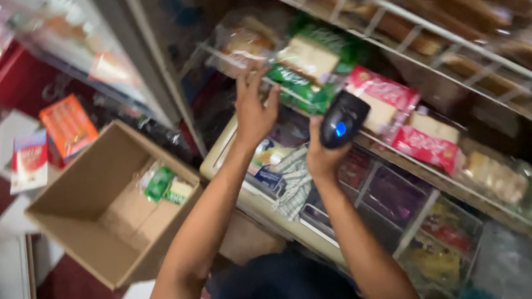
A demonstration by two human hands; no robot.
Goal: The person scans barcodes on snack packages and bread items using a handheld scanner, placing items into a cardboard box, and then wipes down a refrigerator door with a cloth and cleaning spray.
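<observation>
My left hand (252, 104) reaches up to a wire shelf and touches a green-wrapped packet (310, 69) of pale bars, fingers spread on it. Beside it my right hand (322, 156) grips a black hand-held scanner (342, 118) with a blue glowing window, pointed at the shelf goods. Red-and-white packets (404, 119) lie on the same shelf just right of the scanner. The view is blurred, so I cannot see if the left hand's fingers close round the packet.
An open cardboard box (78, 213) with a green packet inside stands on the red-and-white checked floor at my left. Orange and white packets (67, 126) lie beyond it. Wire shelves (471, 57) of wrapped baked goods fill the right; a glass-doored cabinet (100, 62) stands behind.
</observation>
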